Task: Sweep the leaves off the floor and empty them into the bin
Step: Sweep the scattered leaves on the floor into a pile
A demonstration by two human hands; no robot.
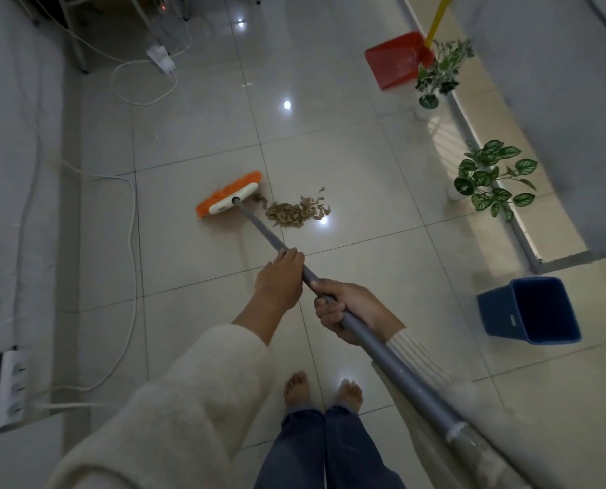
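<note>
A small pile of dry brown leaves [296, 210] lies on the pale tiled floor, just right of the orange-bristled broom head [229, 194]. The broom's grey handle [262, 231] runs back toward me. My left hand [281, 275] grips the handle further down, and my right hand [344, 310] grips it nearer my body. A blue bin [530, 312] stands on the floor to the right. A red dustpan [395, 60] with a yellow handle leans at the far right, beyond the leaves.
Two potted plants [435, 74] [490, 178] stand along the right wall ledge. White cables [130, 220] trail over the floor on the left to a power strip [10, 386]; another strip [160, 58] lies at the back by table legs. My bare feet [322, 391] are below.
</note>
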